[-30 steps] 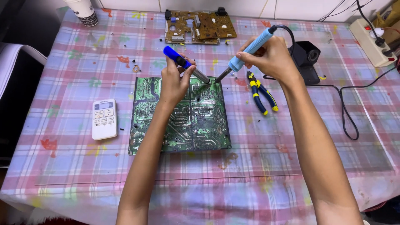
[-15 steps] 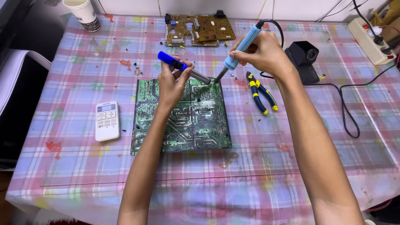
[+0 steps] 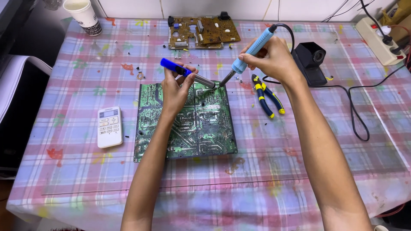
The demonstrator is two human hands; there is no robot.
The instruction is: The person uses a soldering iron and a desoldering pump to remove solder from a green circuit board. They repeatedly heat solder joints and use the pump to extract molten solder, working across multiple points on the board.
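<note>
Two hands work over a green circuit board (image 3: pixel 185 124) lying flat, solder side up, near the middle of the tabletop (image 3: pixel 299 171), which has a plaid cloth under a clear sheet. Left hand (image 3: pixel 174 90) is closed around a blue desoldering pump (image 3: pixel 186 73), held at a low slant w/ its metal end pointing right, toward the board's upper right corner. Right hand (image 3: pixel 269 57) grips a soldering iron (image 3: pixel 248 53) by its light-blue handle, fingers wrapped tight, tip angled down-left to the same corner area. Pump nozzle & iron tip sit just beside each other; can't tell if either touches the board.

Blue/yellow pliers (image 3: pixel 267 95) lie just right of the board, near the right wrist. Black iron stand (image 3: pixel 311 62) sits behind them, w/ a black cord (image 3: pixel 355 115) looping across the cloth. White remote control (image 3: pixel 109 126) lies left of the board, apart from it. Brown circuit board (image 3: pixel 201 32) rests at the far edge, paper cup (image 3: pixel 83 16) at the far left corner, white power strip (image 3: pixel 379 38) at the far right.
</note>
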